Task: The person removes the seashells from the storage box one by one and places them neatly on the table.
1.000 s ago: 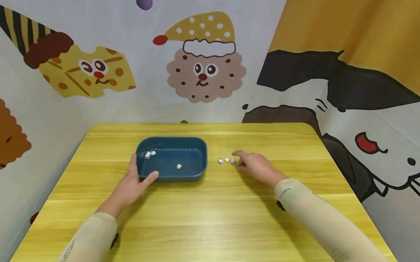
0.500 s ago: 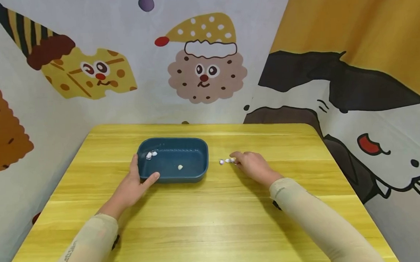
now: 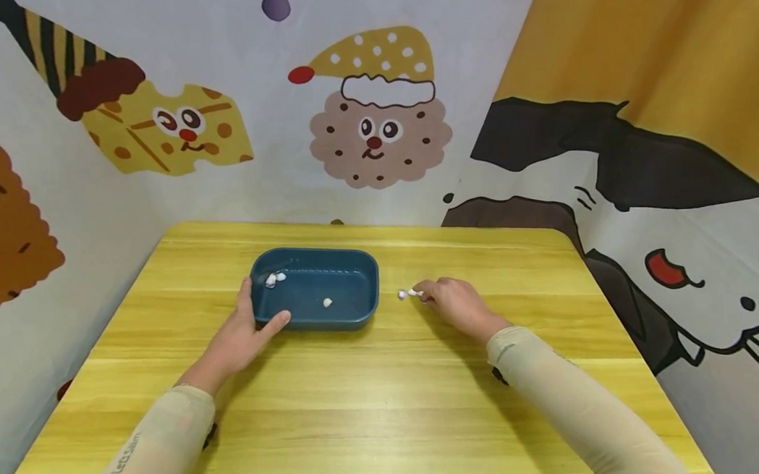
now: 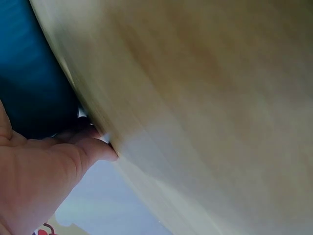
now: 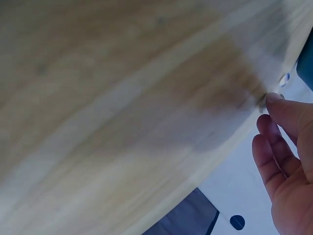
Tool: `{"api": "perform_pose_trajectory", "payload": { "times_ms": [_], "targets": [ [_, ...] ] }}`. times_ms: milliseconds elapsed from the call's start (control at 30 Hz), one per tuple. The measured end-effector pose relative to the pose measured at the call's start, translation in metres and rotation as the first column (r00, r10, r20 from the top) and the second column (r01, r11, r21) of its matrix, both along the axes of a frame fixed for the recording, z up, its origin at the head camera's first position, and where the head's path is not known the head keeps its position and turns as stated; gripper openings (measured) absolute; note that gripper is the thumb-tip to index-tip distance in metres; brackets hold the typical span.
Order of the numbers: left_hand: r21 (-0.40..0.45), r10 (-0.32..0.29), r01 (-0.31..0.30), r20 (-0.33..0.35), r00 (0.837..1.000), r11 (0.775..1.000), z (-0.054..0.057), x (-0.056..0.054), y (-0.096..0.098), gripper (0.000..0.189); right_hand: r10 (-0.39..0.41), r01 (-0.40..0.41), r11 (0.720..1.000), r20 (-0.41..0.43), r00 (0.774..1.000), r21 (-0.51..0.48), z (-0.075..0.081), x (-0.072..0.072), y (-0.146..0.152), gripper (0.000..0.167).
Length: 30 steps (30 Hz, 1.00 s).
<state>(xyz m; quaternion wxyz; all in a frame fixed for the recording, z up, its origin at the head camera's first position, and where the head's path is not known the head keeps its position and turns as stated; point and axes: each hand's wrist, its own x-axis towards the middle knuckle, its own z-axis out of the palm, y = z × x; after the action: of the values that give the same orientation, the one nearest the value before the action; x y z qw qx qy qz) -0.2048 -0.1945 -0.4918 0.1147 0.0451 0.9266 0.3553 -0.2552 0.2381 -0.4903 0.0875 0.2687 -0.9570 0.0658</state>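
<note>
With my left hand [image 3: 234, 339] spread against a dark-blue rectangular tray [image 3: 322, 323], my right hand [image 3: 460, 306], whether pinching I cannot tell, rests at small white-and-lilac shell-like pieces [image 3: 402, 294] on the yellow wood-grain table [image 3: 377, 411], a pickup seemingly needing a careful lift trayward next

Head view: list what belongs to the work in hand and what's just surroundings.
In the work:
dark blue tray
small pale pieces inside it
similar pieces beside it
left hand, at the tray
right hand, at the outside pieces

Just surroundings:
yellow table beneath
printed cloth behind
</note>
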Motion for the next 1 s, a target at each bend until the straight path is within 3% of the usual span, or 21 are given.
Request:
{"api": "perform_pose_trajectory", "payload": {
  "times_ms": [233, 467, 600, 767, 1000],
  "targets": [
    [0.001, -0.005, 0.005, -0.003, 1.0, 1.0, 0.002, -0.002, 0.001, 0.117, -0.021, 0.026, 0.997, 0.071, 0.997, -0.078, 0.014, 0.001, -0.009, 0.03],
    [-0.014, -0.012, 0.012, -0.011, 1.0, 1.0, 0.008, -0.004, 0.002, 0.117, 0.045, -0.018, 0.987, 0.162, 0.986, -0.161, 0.031, -0.003, -0.054, 0.031],
    [-0.013, -0.011, 0.011, -0.016, 1.0, 1.0, 0.008, -0.004, 0.003, 0.117, 0.07, -0.053, 0.99, 0.129, 0.989, -0.128, 0.037, -0.005, -0.081, 0.028],
    [-0.017, -0.006, 0.006, -0.01, 1.0, 1.0, 0.002, -0.002, 0.003, 0.117, 0.019, -0.012, 0.997, 0.082, 0.996, -0.076, 0.041, -0.005, -0.094, 0.03],
    [-0.014, -0.003, 0.003, -0.011, 1.0, 1.0, 0.001, -0.001, 0.002, 0.115, 0.053, -0.05, 0.999, 0.203, 0.978, -0.022, 0.054, -0.009, -0.091, 0.031]
  ]
}}
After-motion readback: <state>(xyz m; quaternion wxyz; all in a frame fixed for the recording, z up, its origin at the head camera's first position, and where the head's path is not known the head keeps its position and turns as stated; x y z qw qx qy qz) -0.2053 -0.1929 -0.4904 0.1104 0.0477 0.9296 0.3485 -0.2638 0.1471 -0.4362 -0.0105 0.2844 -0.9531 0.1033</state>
